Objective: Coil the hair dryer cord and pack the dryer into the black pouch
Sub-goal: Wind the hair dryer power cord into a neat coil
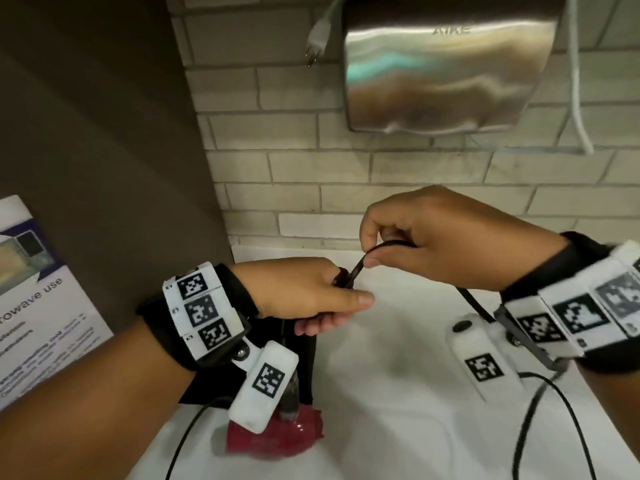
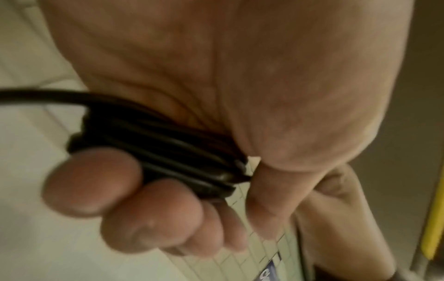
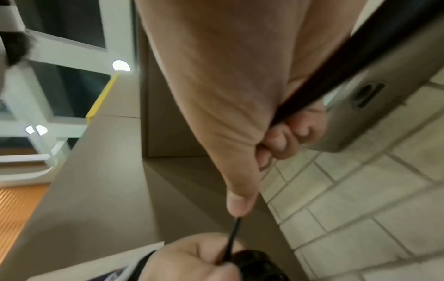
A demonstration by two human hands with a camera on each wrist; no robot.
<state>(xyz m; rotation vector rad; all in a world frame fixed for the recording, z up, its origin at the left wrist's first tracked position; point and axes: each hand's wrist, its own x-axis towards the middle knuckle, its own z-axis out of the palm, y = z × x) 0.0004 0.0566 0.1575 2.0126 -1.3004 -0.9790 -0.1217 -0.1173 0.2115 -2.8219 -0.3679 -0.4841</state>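
The black cord (image 1: 356, 268) stretches between my hands above the white counter (image 1: 398, 393). My left hand (image 1: 337, 311) holds several loops of the cord coil (image 2: 163, 148) wound round its curled fingers. My right hand (image 1: 374, 249), just right of and above the left, pinches the cord between thumb and forefinger; the cord (image 3: 234, 233) passes through its palm. From there the cord drops to the right and loops over the counter (image 1: 554, 410). The red hair dryer (image 1: 277, 438) lies under my left wrist, partly hidden. A black fabric piece, probably the pouch (image 1: 306, 362), lies beneath the left hand.
A steel hand dryer (image 1: 446, 64) hangs on the tiled wall straight ahead, with a white plug (image 1: 318, 36) dangling to its left and a white cable (image 1: 578, 98) to its right. A brown panel (image 1: 104, 133) and a printed notice (image 1: 34, 306) stand at the left.
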